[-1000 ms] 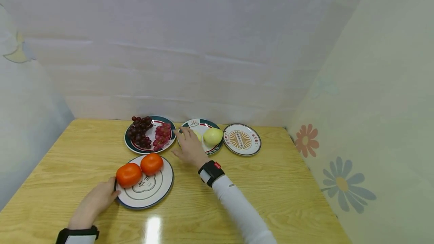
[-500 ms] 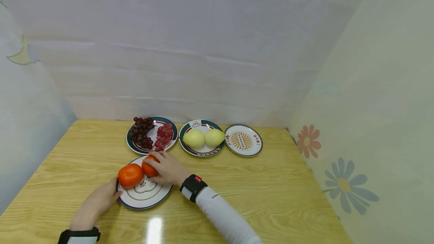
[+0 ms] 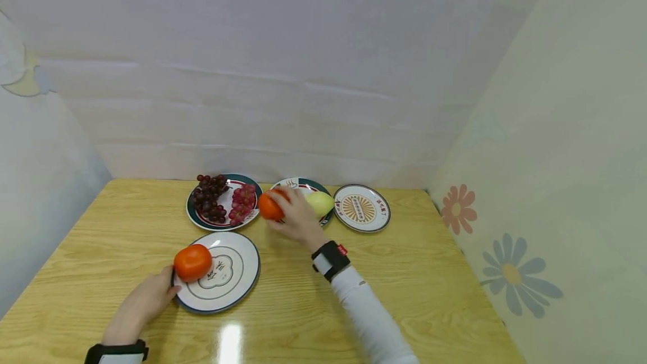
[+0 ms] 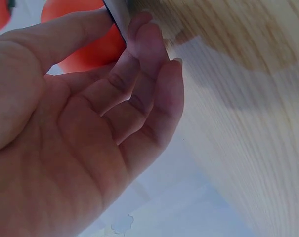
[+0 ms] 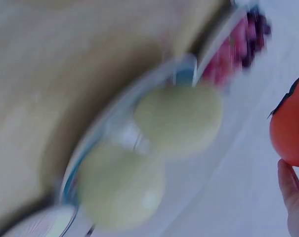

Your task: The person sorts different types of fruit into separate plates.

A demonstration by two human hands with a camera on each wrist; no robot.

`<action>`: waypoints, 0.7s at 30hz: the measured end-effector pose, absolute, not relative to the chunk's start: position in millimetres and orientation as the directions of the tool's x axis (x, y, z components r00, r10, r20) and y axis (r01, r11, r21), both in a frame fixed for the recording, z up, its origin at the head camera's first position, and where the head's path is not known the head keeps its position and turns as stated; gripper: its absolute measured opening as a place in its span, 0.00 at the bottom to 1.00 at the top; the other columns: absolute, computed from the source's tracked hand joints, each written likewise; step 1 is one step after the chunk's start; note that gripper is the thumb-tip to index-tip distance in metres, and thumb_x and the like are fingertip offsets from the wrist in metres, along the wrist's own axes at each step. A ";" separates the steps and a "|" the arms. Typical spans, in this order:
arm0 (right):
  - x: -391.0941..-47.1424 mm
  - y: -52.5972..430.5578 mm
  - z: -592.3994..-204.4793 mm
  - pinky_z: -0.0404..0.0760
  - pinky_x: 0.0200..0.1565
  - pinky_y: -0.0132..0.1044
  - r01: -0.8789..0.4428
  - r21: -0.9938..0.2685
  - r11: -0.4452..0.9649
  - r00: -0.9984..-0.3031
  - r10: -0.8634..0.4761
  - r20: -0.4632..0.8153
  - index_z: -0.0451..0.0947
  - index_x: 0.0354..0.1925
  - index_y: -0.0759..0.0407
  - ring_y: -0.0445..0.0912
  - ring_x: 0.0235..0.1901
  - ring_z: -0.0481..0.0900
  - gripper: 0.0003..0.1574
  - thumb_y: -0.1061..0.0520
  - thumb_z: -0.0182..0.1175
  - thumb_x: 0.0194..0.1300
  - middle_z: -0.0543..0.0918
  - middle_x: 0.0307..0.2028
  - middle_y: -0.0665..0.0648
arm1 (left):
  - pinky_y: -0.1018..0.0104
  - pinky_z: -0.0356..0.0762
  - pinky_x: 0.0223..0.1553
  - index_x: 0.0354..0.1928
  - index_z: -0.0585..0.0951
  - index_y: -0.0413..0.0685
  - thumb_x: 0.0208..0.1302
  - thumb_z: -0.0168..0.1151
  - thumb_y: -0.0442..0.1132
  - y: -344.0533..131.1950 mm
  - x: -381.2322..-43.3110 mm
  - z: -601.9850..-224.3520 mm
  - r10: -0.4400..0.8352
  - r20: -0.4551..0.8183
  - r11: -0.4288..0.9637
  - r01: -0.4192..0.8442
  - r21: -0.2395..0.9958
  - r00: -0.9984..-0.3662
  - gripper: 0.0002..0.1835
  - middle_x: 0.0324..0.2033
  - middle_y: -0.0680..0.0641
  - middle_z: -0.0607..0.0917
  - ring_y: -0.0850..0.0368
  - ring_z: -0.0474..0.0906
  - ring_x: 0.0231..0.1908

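My left hand [image 3: 146, 302] pinches the left rim of a white plate [image 3: 237, 288] with a blue edge. In the left wrist view the thumb lies over the rim and the curled fingers are at its outer side. One orange-red persimmon [image 3: 193, 263] sits on that plate beside the thumb. My right hand [image 3: 302, 219] holds a second persimmon [image 3: 270, 205], its dark calyx showing in the right wrist view. This hand is at the plate of pears [image 3: 317, 184], overlapping it in the head view. Two pale yellow pears [image 5: 124, 187] lie there; the hand hides one from the head camera.
To the left, a green-rimmed plate [image 3: 192, 215] holds dark grapes [image 3: 208, 198] and pinkish-red grapes [image 3: 242, 204]. A small plate [image 3: 376, 215] with an orange sunburst print stands right of the pears. White sheeting [image 3: 303, 72] rises behind the wooden table [image 3: 404, 291].
The right hand went from the pears to the front plate, gripped the right-hand persimmon and carried it back and to the right. The left hand stays at the plate's rim.
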State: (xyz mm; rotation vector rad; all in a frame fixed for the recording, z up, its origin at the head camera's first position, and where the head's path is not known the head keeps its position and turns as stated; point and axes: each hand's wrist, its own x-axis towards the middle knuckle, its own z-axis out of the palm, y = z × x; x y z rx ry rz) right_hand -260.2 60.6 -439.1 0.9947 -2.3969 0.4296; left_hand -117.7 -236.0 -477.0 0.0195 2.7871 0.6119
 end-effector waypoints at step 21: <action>-323.5 265.8 -505.8 0.74 0.51 0.60 0.000 -0.434 0.901 -0.964 0.115 0.239 0.65 0.61 0.62 0.66 0.52 0.65 0.39 0.52 0.67 0.54 0.64 0.57 0.68 | 0.43 0.74 0.45 0.56 0.63 0.19 0.63 0.56 0.35 -234.7 -115.1 -477.1 0.057 -0.277 0.907 -0.066 0.415 -0.959 0.27 0.48 0.23 0.75 0.45 0.78 0.40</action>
